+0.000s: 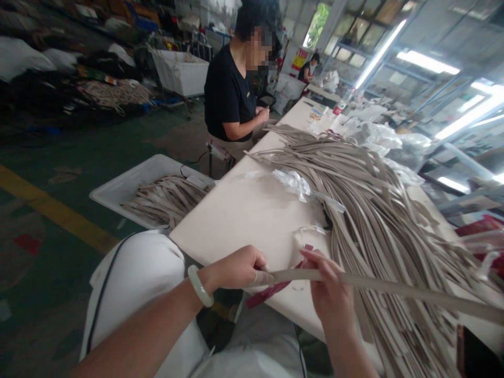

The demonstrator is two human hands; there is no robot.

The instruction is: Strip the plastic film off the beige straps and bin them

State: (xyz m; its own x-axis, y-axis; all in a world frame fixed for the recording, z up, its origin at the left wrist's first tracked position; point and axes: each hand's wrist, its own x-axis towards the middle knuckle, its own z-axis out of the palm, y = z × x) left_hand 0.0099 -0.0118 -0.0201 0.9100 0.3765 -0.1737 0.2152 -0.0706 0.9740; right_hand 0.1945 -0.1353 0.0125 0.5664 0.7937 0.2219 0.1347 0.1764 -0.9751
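Note:
A long beige flat strap point(394, 287) stretches across in front of me, over the table's near edge and out toward the right. Its left end is pinched in my closed left hand point(242, 266), which has a pale bangle point(200, 286) at the wrist. Further along, my right hand point(333, 294) has its thumb and fingers around the same strap. A dark red strip point(268, 294) hangs beneath the strap between my hands; whether a hand holds it, I cannot tell. A big heap of similar straps point(366, 205) lies right of my hands.
On the pale table point(232, 210) sits crumpled clear plastic point(293, 184). A white bin point(118, 184) of strap pieces stands on the floor to the left. A co-worker in black point(228, 94) sits at the far side. A dark phone-like object point(476, 357) is at lower right.

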